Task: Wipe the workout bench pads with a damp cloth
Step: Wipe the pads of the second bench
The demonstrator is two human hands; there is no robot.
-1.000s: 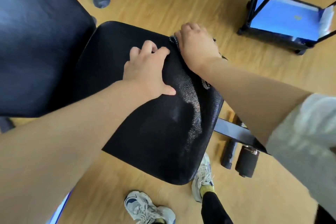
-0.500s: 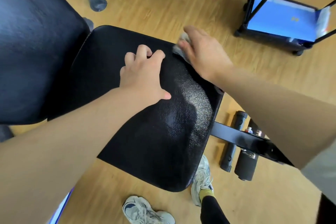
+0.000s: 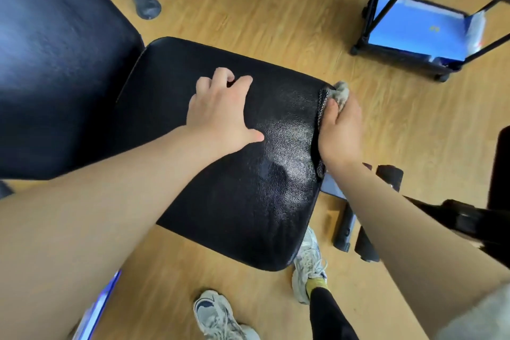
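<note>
The right hand [image 3: 340,132] grips a grey cloth [image 3: 342,92] and presses it against the right edge of the black seat pad [image 3: 248,201], near the far corner. The left hand [image 3: 218,116] lies open on top of the same pad, fingers a little bent, holding nothing. A black cart [image 3: 400,57] stands on the wooden floor [image 3: 276,8]; its lower tray holds something blue [image 3: 414,33].

We can read no text, number or brand here. The blue sheet [image 3: 419,33] in the black cart [image 3: 400,58] carries a small yellow mark [image 3: 434,28], but it is too blurred for us to read.
</note>
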